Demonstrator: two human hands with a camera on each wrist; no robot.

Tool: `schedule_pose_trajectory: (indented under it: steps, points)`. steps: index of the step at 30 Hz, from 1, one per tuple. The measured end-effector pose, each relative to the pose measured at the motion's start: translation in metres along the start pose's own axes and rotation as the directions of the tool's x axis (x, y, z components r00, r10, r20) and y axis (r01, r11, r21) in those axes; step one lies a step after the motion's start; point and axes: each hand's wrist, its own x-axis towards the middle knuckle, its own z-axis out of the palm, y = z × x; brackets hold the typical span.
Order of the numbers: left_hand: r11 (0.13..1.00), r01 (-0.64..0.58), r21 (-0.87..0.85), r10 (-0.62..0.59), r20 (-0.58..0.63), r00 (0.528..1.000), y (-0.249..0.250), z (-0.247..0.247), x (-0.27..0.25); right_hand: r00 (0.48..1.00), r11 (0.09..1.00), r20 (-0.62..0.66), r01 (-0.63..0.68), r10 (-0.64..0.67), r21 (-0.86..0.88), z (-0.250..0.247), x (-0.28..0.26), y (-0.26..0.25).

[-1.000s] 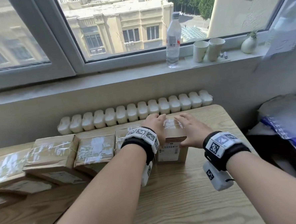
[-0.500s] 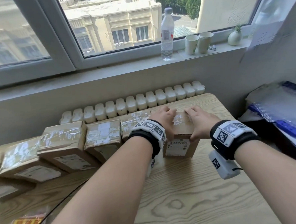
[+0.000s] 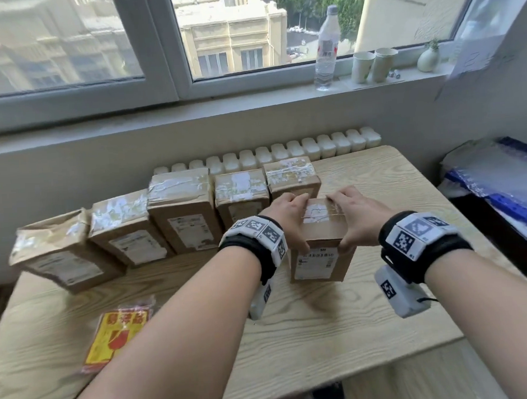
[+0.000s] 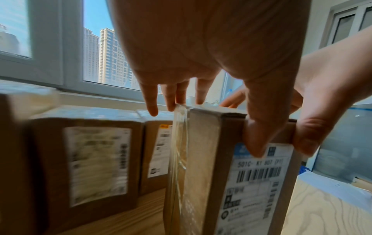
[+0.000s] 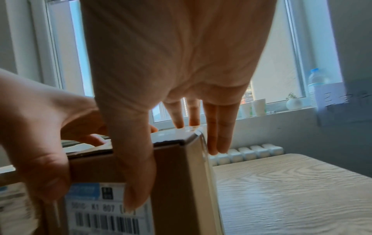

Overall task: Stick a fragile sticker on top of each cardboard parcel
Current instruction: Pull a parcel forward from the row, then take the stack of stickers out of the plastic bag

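Head view: both hands [image 3: 291,220] [image 3: 357,215] clamp the upright parcel [image 3: 319,248] between them

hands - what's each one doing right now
Left hand: grips the small cardboard parcel, thumb on its labelled front.
Right hand: grips the same parcel's other side.

Readable on the white label [image 4: 259,182] of the near parcel [image 3: 320,242]: "501C", "K1 807", a bracketed mark too blurred to read, and a barcode below. Same label in the right wrist view [image 5: 106,209]: "K1 807" over a barcode. On the yellow sticker sheet [image 3: 116,338], near left: red characters and a red glass sign, too blurred to read. Labels on the other parcels [image 3: 193,231]: illegible. Square coded markers on both wristbands [image 3: 412,233].
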Motion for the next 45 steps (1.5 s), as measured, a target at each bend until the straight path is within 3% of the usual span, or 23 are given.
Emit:
schedule_pose_trajectory:
  steps: [11, 22, 27, 30, 33, 35, 39, 45]
  points:
    - [0.964, 0.26, -0.054, -0.263, -0.053, 0.963, -0.094, 0.006, -0.071, 0.971, 0.971, 0.043, 0.238, -0.237, -0.018, 0.037, 0.033, -0.101]
    - [0.918, 0.338, -0.206, -0.363, -0.102, 0.926, -0.11, 0.026, -0.073, 0.938, 0.939, 0.062, 0.343, -0.341, -0.029, 0.052, 0.052, -0.107]
    - [0.919, 0.33, -0.215, -0.35, -0.064, 0.935, -0.117, 0.028, -0.078, 0.94, 0.945, 0.098, 0.328, -0.326, -0.002, 0.049, 0.048, -0.11]
    - [0.912, 0.32, -0.257, -0.358, -0.117, 0.926, -0.125, 0.012, -0.092, 0.921, 0.923, -0.067, 0.384, -0.383, -0.005, 0.037, 0.042, -0.128]
    - [0.866, 0.382, -0.323, -0.456, -0.197, 0.868, -0.148, -0.004, -0.117, 0.837, 0.861, -0.316, 0.498, -0.447, 0.1, 0.024, 0.034, -0.162]
    - [0.832, 0.459, -0.313, -0.526, -0.182, 0.831, -0.17, -0.008, -0.136, 0.8, 0.809, -0.35, 0.564, -0.487, 0.164, 0.023, 0.029, -0.19]
    - [0.783, 0.546, -0.298, -0.602, -0.146, 0.785, -0.215, -0.003, -0.172, 0.791, 0.774, -0.191, 0.61, -0.581, 0.17, 0.046, 0.026, -0.241]
    - [0.684, 0.655, -0.321, -0.704, -0.053, 0.709, -0.286, 0.033, -0.207, 0.87, 0.876, 0.11, 0.471, -0.481, 0.103, 0.108, 0.04, -0.293]
